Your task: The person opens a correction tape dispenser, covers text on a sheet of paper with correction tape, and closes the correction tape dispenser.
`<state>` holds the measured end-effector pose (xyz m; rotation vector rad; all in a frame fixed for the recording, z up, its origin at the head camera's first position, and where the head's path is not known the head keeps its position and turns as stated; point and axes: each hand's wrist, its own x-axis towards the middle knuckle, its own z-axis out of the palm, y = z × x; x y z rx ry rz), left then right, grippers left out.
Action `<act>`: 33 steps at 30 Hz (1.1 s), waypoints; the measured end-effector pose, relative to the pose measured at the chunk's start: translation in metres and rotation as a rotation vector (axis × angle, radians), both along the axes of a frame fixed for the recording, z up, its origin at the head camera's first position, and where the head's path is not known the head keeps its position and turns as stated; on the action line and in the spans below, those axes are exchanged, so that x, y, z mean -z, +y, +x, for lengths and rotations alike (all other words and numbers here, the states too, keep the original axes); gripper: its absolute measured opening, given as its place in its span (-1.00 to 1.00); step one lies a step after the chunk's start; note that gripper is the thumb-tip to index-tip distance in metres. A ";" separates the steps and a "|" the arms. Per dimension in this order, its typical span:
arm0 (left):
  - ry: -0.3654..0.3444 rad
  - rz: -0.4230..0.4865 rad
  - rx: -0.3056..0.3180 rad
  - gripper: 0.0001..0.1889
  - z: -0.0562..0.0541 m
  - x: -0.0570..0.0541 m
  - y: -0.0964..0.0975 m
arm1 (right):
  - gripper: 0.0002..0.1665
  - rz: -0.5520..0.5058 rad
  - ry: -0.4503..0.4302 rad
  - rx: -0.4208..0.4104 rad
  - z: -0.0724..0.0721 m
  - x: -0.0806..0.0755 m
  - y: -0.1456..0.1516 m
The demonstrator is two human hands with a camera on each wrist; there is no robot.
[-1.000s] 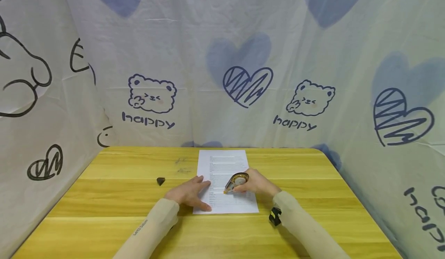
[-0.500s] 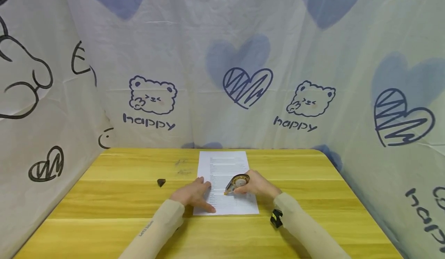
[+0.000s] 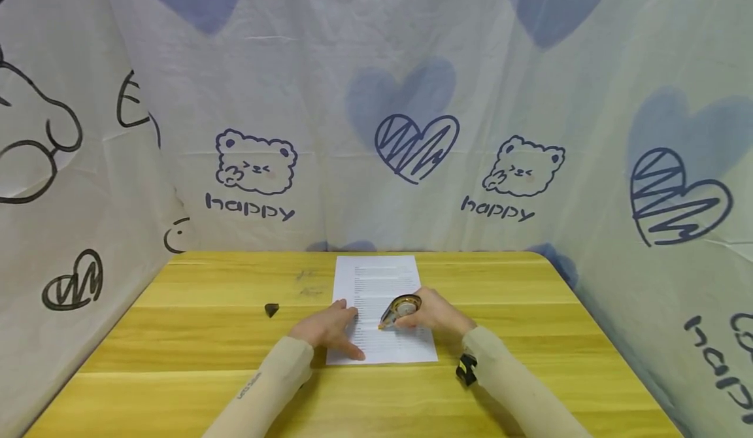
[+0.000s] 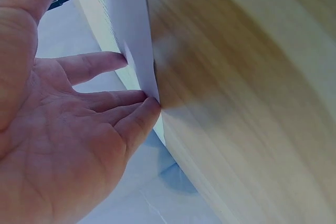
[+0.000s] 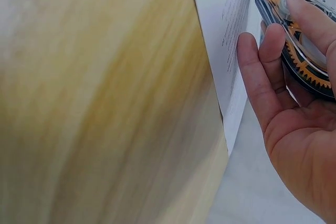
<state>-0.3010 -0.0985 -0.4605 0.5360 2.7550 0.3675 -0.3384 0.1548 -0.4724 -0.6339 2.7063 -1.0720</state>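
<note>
A printed sheet of paper (image 3: 385, 276) lies on the wooden table, long side pointing away from me. My left hand (image 3: 327, 329) rests on its left edge with fingers spread; in the left wrist view the fingertips (image 4: 152, 103) press right at the paper's edge. My right hand (image 3: 434, 310) grips a correction tape dispenser (image 3: 406, 306) with a clear case. Its orange tip (image 3: 380, 326) points down at the printed lines on the lower half of the sheet. From the right wrist, the orange gear (image 5: 310, 77) shows inside the case, with the thumb (image 5: 310, 17) along its side.
A small dark cap-like piece (image 3: 271, 310) lies on the table (image 3: 194, 333) left of the sheet. Dark smudges (image 3: 312, 291) mark the tabletop behind my left hand. A white cloth (image 3: 353, 196) with printed hearts and bears hangs round the table's back and sides.
My left hand has shifted slightly right, its thumb reaching further onto the sheet's lower part. The right hand and the correction tape stay at nearly the same spot.
</note>
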 end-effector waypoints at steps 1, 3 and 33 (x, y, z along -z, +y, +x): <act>0.001 -0.001 -0.001 0.04 0.000 0.000 0.000 | -0.77 -0.001 -0.001 0.002 0.000 0.000 0.000; 0.001 -0.004 -0.001 0.04 0.001 0.000 0.000 | -0.77 0.002 0.005 -0.001 0.000 0.001 0.000; -0.008 0.022 0.001 0.06 -0.002 0.005 -0.001 | -0.73 0.013 0.015 0.004 -0.002 0.002 0.005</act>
